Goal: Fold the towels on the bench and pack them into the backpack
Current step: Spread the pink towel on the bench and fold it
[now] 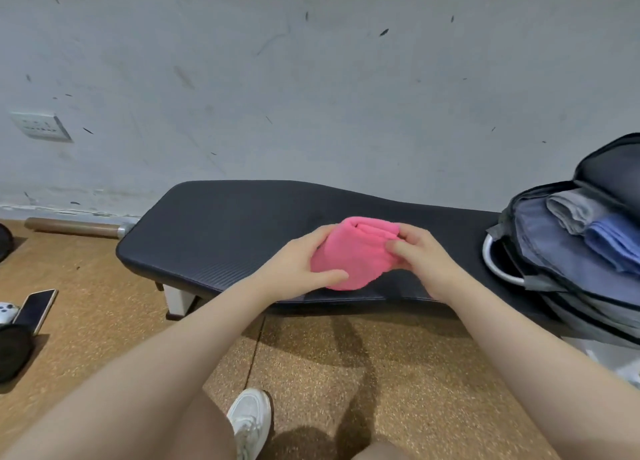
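The pink towel (pixel 353 255) was held folded into a thick bundle over the middle of the worktop (pixel 221 227), close to its near edge and seemingly just clear of the black pad. It was gripped from both sides: the left hand (pixel 298 269) was curled round its left end, thumb laid across the near face, and the right hand (pixel 419 255) was pinched onto its right end, fingers wrapped over the top folds. The bundle's long axis was judged to run roughly left to right, along the length of the worktop.

The backpack (pixel 568 248) was set at the right end of the worktop, unzipped, its mouth turned toward the person; a grey towel (pixel 571 208) and a blue towel (pixel 613 238) were already seen packed inside. No loose towel was seen elsewhere on the worktop, so this was taken to be the last one.

The coming move was judged to turn on one relation: the backpack lay to the right of the bundle, well apart from it, and the right hand was the nearer of the two. A carry rightward along the bundle's own long axis would be called for, with the folds kept pinched so that they were not shaken open
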Motion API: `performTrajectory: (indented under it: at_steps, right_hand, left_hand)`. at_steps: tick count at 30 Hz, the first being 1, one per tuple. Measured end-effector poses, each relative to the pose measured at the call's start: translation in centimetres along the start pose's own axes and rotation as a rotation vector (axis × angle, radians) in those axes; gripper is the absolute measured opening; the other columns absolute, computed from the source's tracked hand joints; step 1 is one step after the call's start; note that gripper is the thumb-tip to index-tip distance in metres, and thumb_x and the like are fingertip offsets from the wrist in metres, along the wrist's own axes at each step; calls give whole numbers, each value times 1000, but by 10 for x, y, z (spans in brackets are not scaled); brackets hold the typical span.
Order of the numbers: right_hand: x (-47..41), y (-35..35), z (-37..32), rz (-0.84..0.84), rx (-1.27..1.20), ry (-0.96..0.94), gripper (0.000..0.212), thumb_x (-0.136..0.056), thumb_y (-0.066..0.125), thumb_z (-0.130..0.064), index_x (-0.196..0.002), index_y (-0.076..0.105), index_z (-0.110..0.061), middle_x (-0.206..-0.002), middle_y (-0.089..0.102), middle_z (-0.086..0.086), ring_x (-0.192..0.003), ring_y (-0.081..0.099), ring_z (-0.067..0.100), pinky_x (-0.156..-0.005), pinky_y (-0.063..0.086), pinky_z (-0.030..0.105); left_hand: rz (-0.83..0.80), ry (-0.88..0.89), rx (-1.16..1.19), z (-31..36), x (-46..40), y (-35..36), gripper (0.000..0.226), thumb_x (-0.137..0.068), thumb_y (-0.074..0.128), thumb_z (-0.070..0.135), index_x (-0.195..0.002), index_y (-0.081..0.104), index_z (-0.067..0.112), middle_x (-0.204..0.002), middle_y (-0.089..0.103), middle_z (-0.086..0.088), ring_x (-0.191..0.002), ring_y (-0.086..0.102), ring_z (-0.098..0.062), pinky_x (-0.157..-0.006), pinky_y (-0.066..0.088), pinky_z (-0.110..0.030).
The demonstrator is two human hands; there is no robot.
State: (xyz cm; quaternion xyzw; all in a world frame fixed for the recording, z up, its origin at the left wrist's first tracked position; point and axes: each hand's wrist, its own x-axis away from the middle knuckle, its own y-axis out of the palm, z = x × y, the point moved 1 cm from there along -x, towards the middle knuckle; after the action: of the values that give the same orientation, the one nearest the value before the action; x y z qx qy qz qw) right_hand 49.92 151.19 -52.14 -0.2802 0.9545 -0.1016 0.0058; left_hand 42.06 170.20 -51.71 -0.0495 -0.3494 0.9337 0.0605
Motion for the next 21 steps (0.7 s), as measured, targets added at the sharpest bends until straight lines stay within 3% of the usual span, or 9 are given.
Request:
performTrajectory:
  at_steps: [2, 5, 7, 9, 10, 12, 14, 17, 21]
  right_hand:
    - [11, -2, -9, 2, -140, -4, 25, -95, 41, -7, -98, 64, -16, -77, 62, -4, -68, 59, 8, -59, 50, 23]
    - [18, -7, -16, 160, -262, 19, 18, -96, 45, -20, -90, 61, -15, -67, 50, -2, -58, 45, 11, -48, 41, 20]
    - [20, -10, -21, 245, -276, 16, 17, -93, 49, -33, -94, 60, -20, -71, 50, -1, -56, 43, 12, -41, 41, 24]
    - [23, -14, -26, 241, -240, -26, 30, -82, 54, -54, -103, 59, -34, -92, 60, -3, -74, 55, 17, -56, 53, 36]
    - [25, -16, -27, 228, -210, -70, 40, -72, 60, -60, -107, 58, -40, -106, 61, -7, -88, 59, 11, -68, 55, 31]
    - [29, -24, -31, 238, -79, -161, 48, -66, 71, -47, -111, 56, -43, -123, 55, -13, -105, 56, -4, -85, 50, 15]
    - [29, -34, -35, 309, 55, -162, 43, -73, 73, -26, -110, 58, -40, -126, 55, -9, -109, 54, -2, -90, 47, 14]
    - [25, -51, -32, 441, 80, -76, 31, -80, 70, -23, -109, 61, -31, -115, 62, -1, -103, 59, 8, -86, 50, 20]
    - [21, -72, -26, 665, 5, 18, 18, -88, 60, -22, -106, 60, -22, -103, 63, -4, -93, 60, 10, -76, 49, 22]
  left_hand:
    - [30, 42, 58, 17, 2, 5, 69, -84, 65, 25, -137, 23, 38, -115, 47, 21, -106, 52, -5, -79, 40, -5]
    - [97, 143, 180, 32, 2, 13, 79, -85, 63, 25, -127, 4, 58, -120, 40, 25, -103, 52, 2, -86, 41, -10]
    - [110, 234, 204, 38, 0, 13, 75, -87, 60, 25, -121, 6, 64, -125, 33, 33, -108, 47, 13, -91, 39, -7]
    - [68, 315, 196, 41, -8, 11, 67, -91, 55, 18, -121, 16, 62, -123, 27, 41, -108, 36, 27, -90, 30, 3]
    - [22, 342, 186, 42, -15, 8, 61, -92, 53, 15, -121, 23, 60, -122, 30, 39, -107, 36, 28, -89, 28, 5]
    - [-74, 380, 186, 44, -32, 5, 54, -93, 49, 12, -116, 36, 59, -119, 40, 29, -108, 41, 20, -88, 31, 2]
    - [-189, 359, 231, 48, -53, 3, 48, -94, 49, 15, -111, 44, 59, -121, 46, 18, -111, 46, 6, -90, 37, -8]
    - [-322, 346, 282, 54, -90, 7, 43, -92, 52, 18, -109, 48, 57, -125, 48, 11, -110, 50, -3, -92, 44, -21]
    - [-484, 349, 337, 70, -138, 20, 41, -89, 58, 21, -112, 50, 54, -123, 53, 12, -107, 55, -9, -90, 47, -27]
